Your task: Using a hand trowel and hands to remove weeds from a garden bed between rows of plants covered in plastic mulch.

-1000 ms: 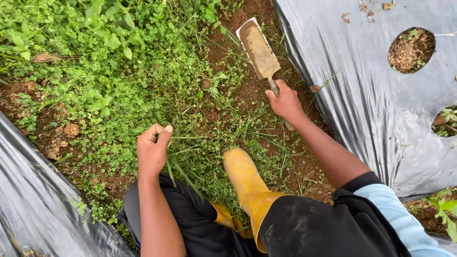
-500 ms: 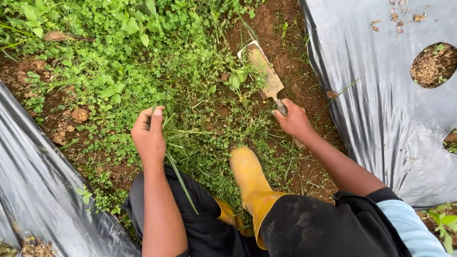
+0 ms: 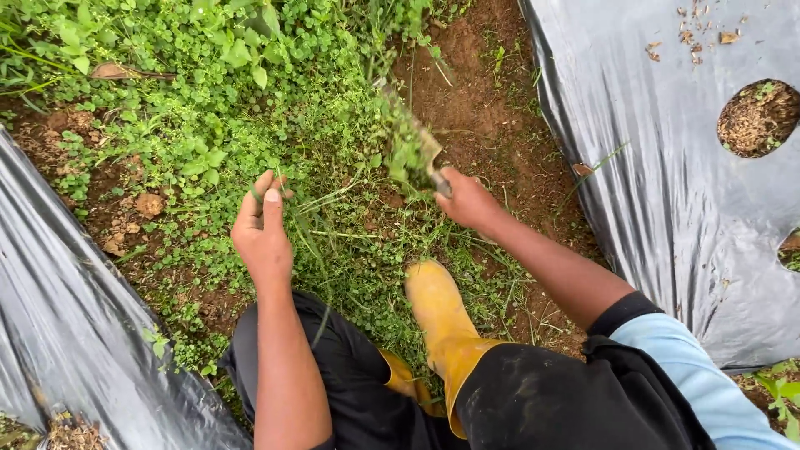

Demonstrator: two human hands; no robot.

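Fingers [image 3: 267,193] of the left hand [image 3: 261,229] pinch grass blades [image 3: 312,229]; the right hand [image 3: 468,200] grips a blurred trowel [image 3: 410,142] among weeds beside the boot [image 3: 439,312]. A loose swing could nick the left fingers or tear the plastic sheet [image 3: 667,183]

bare forearms, a light blue short sleeve [image 3: 692,367] with a black band at its edge, dusty black trousers [image 3: 533,400], and yellow rubber boots [image 3: 442,325] smeared with soil.
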